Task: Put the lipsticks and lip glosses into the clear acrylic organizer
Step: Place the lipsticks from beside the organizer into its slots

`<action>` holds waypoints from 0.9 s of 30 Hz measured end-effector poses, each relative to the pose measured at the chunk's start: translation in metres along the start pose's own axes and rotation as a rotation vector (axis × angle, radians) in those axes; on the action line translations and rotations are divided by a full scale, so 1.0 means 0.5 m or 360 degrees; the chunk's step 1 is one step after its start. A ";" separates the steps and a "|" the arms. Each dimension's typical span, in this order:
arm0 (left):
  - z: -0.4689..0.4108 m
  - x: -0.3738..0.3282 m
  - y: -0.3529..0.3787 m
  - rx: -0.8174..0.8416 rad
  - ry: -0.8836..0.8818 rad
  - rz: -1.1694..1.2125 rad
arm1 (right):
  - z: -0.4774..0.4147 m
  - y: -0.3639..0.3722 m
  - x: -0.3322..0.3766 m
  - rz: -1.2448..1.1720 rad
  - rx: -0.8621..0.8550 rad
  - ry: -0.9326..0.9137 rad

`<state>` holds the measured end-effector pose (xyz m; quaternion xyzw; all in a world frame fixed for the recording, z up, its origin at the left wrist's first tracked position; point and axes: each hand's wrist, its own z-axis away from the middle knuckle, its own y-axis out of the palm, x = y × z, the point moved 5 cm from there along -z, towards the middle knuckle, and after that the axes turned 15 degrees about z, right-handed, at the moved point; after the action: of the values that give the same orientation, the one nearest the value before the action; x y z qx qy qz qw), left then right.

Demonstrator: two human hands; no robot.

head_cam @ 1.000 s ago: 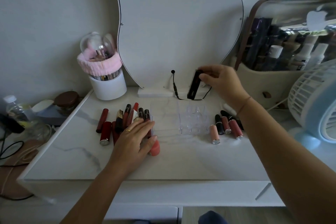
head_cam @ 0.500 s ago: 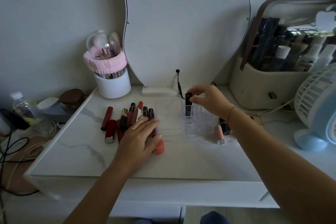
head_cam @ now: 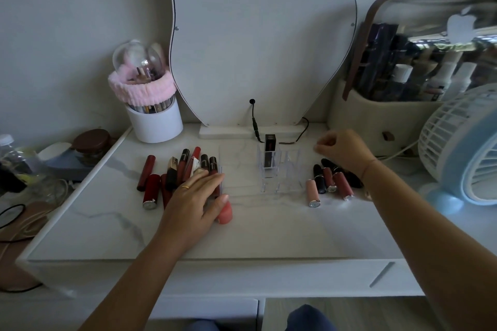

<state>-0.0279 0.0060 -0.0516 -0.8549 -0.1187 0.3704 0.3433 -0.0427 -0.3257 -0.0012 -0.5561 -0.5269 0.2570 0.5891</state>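
Since half a second ago our right hand has let go of the black lip gloss tube and drawn back to the right; the tube now stands upright in a rear-left slot of the clear acrylic organizer, between our two hands. Our right hand hovers with fingers loosely curled and nothing in it. Just below it, a small group of lipsticks lies on the worktop, pale pink, black and dusky rose among them.

Our left hand lies flat and spread, fingers wide, pressing on the near end of a row of red and dark lip glosses; a gold ring shows on one finger. A coral-pink piece sits against its thumb side. A second clear tray seems to sit right of these fingers, though its edges are hard to make out.

Beyond the left hand, a white cup with a pink fluffy band holds brushes. Beyond the right hand, a clear-topped bag holds bottles and tubes. We cannot read any writing on the tubes.
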 end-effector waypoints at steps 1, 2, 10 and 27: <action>-0.001 0.000 0.000 -0.0001 0.0003 0.0005 | 0.006 0.010 0.002 0.0074 0.0065 -0.0028; -0.001 0.001 0.000 -0.0001 0.0002 0.0015 | 0.013 0.019 0.005 0.0155 0.0107 -0.0051; -0.001 -0.001 -0.001 -0.0003 -0.0007 0.0003 | 0.036 0.060 0.012 0.0569 0.0181 -0.0117; 0.003 0.004 0.000 -0.0021 -0.0034 -0.0008 | 0.052 -0.079 0.092 -0.0400 -0.0332 -0.0191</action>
<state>-0.0277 0.0077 -0.0533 -0.8528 -0.1269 0.3779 0.3373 -0.0629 -0.2848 0.0463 -0.5275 -0.6504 0.1579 0.5232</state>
